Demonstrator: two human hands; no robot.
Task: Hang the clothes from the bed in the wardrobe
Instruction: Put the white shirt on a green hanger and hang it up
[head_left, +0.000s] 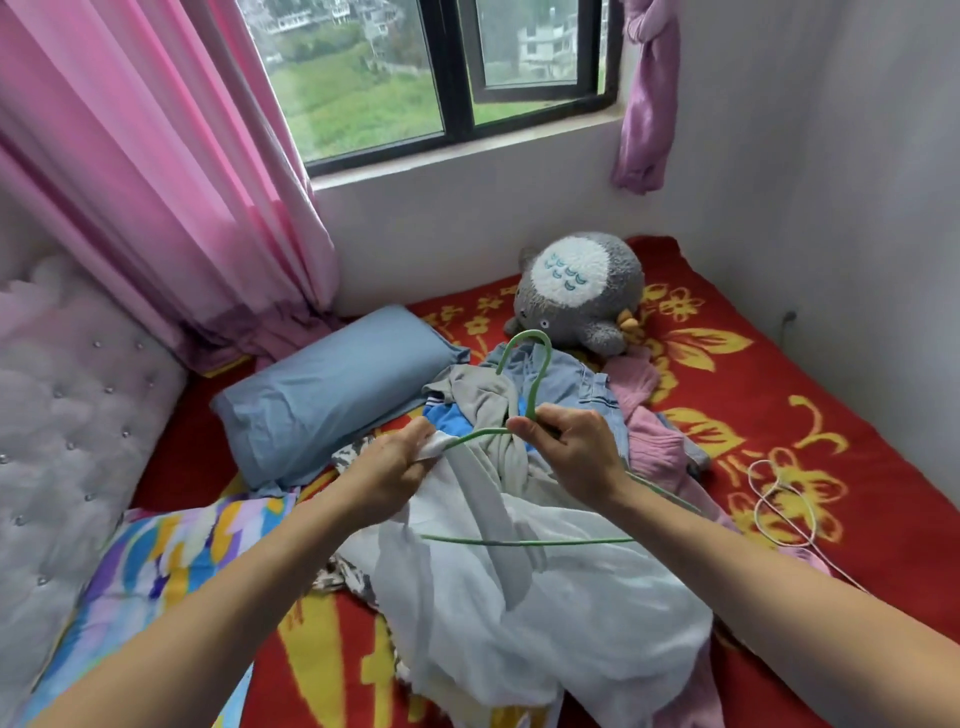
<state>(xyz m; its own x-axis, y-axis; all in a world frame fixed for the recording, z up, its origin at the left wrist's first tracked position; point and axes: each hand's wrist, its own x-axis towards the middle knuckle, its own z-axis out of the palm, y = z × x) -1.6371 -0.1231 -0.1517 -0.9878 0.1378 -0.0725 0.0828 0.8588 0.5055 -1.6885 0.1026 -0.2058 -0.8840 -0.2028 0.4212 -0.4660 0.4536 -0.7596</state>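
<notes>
A heap of clothes lies on the red flowered bed (779, 415). A white garment (545, 613) is on top, nearest me. My left hand (400, 457) pinches its upper edge and lifts it. My right hand (576, 447) grips a green wire hanger (535, 542) at the base of its hook, which points toward the window. The hanger's left arm runs into the white fabric by my left hand. Behind it lie a grey garment (488, 400), blue denim (582, 384), a blue piece (452, 415) and a pink knit (654, 441). No wardrobe is in view.
A blue pillow (332, 395) and a multicoloured pillow (171, 561) lie at the left beside a padded headboard (62, 415). A grey plush toy (582, 296) sits by the window wall. A white cable (784, 499) lies on the bed at right. Pink curtains (156, 182) hang at left.
</notes>
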